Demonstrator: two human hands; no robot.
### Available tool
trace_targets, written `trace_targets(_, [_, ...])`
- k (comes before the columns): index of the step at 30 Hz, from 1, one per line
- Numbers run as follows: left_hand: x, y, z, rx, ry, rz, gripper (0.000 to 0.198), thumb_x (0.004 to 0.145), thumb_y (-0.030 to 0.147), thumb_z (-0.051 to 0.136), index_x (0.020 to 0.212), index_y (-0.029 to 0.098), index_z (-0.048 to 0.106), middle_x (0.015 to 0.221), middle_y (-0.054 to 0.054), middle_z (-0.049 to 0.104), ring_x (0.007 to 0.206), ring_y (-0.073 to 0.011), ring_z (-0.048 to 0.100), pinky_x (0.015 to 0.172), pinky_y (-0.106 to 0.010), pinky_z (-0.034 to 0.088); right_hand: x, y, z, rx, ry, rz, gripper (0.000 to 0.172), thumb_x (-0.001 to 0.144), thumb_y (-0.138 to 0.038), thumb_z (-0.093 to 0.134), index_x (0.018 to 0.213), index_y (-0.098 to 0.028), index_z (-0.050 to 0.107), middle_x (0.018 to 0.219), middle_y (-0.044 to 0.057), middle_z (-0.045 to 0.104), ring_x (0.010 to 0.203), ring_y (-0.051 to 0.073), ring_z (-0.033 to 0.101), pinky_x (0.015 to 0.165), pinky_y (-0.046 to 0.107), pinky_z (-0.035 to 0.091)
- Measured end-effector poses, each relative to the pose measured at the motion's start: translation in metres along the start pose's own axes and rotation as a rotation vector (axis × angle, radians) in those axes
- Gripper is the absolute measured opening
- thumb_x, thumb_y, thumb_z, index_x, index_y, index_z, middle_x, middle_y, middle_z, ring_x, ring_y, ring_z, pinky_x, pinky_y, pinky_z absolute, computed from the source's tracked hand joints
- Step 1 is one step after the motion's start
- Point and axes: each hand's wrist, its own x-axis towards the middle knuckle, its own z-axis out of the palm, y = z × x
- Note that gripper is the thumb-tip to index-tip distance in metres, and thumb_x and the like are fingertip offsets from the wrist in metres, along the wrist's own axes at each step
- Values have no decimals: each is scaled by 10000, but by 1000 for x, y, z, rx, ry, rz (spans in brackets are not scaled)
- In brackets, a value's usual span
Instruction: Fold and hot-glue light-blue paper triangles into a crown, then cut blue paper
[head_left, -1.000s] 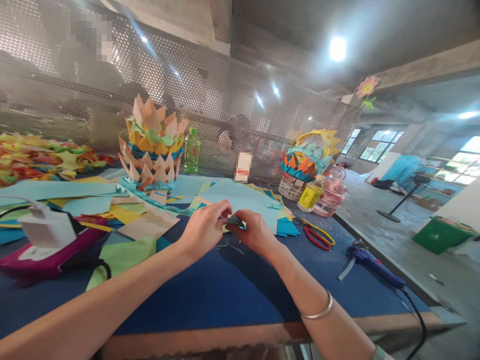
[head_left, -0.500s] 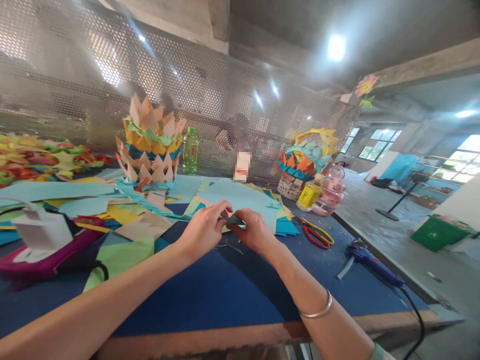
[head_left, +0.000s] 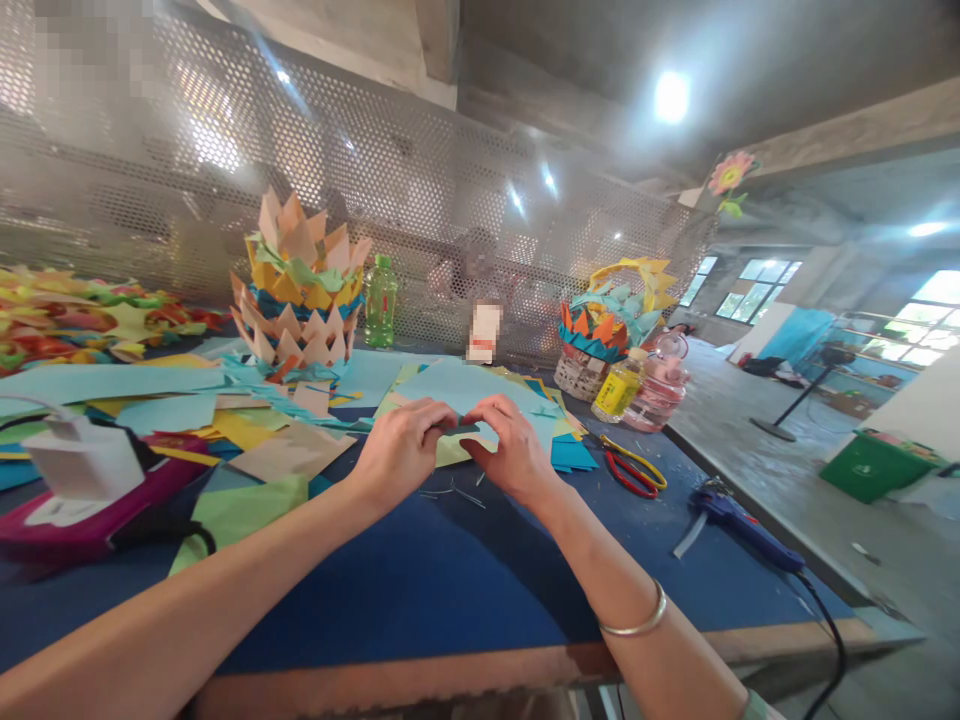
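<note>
My left hand (head_left: 403,448) and my right hand (head_left: 512,450) meet above the blue tabletop (head_left: 450,580), fingers pinched on a small dark folded paper piece (head_left: 461,430) held between them. The piece is mostly hidden by my fingers. Just behind my hands lies a stack of light blue paper sheets (head_left: 480,390). A silver bangle (head_left: 637,622) is on my right wrist.
Stacked paper crowns (head_left: 300,290) and a green bottle (head_left: 382,300) stand at the back. A paper basket (head_left: 607,335), yellow bottle (head_left: 619,392) and pink jar (head_left: 660,385) sit right. Scissors (head_left: 634,468) and a blue glue gun (head_left: 739,520) lie near the right edge. A magenta device (head_left: 90,500) lies left.
Both hands have lifted slightly and moved away from me with the small piece still pinched; the right fingers have shifted their hold on it.
</note>
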Motion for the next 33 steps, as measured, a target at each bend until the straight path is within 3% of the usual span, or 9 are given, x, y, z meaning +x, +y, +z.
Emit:
trace_targets(8, [-1,-6,4,-15,11,49,258,798,46,457,840,196,663,822,-8,662,797,-154,613,732,-250,434,1,0,2,12,-3,20,141,781,-104,597,872,-205,637,930,46,564,900,180,549,822,318,462])
trace_targets(12, [-1,-12,6,-44,12,88,270,775,26,451,781,188,666,795,-9,663,760,-143,618,715,-242,447,1,-6,-12,15,-39,25,146,783,-133,620,911,-199,639,969,54,577,946,182,556,863,321,453])
trace_targets(15, [-1,-15,7,-59,9,84,273,763,18,443,758,184,660,790,-8,662,746,-138,617,714,-243,453,-8,-10,-41,-24,11,87,113,854,-204,557,948,-199,621,981,58,606,956,176,571,874,312,447])
trace_targets(18, [-2,-16,7,-65,13,89,280,764,17,433,754,181,659,791,-11,662,738,-135,615,698,-240,455,-40,5,-86,-193,16,241,172,909,-266,464,848,-200,611,866,42,638,843,178,599,793,304,454])
trace_targets(22, [-2,-14,8,-55,4,100,283,776,25,425,758,183,659,794,-16,661,735,-135,614,686,-239,458,-115,63,-154,-528,-147,439,255,901,-248,389,865,-185,633,892,77,663,846,217,626,785,339,471])
trace_targets(25, [-3,-13,9,-50,-2,100,284,786,29,420,766,183,658,798,-16,660,743,-135,615,695,-240,462,-171,104,-192,-877,-237,596,323,802,-135,417,1036,-121,639,1032,157,645,939,296,623,826,414,471])
trace_targets(29, [-3,-13,9,-41,-4,101,279,795,37,424,759,186,656,812,-14,665,749,-134,617,708,-240,468,-203,119,-211,-1040,-426,764,455,769,-138,453,1208,-74,554,1026,188,634,906,321,642,817,433,476])
trace_targets(33, [-2,-12,7,-40,-17,108,275,805,46,427,772,190,659,827,-15,671,761,-139,620,721,-247,473,-195,114,-209,-992,-423,921,461,797,-216,464,1234,-76,506,1085,200,608,934,296,644,818,386,479])
